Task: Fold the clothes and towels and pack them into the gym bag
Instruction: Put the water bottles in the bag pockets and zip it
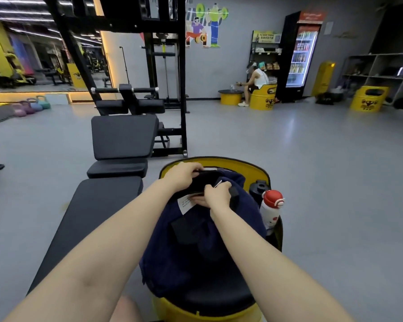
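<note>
Gym bag (196, 242) under both hands, L hand (184, 174) & R hand (216, 194) gripping top.

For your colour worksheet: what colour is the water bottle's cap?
Red, on the white water bottle; head view.

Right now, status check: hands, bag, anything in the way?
Left hand and right hand both grip the top of the navy gym bag. Bag sits on yellow barrel seat. White bottle touches bag's right side; nothing blocks.
</note>
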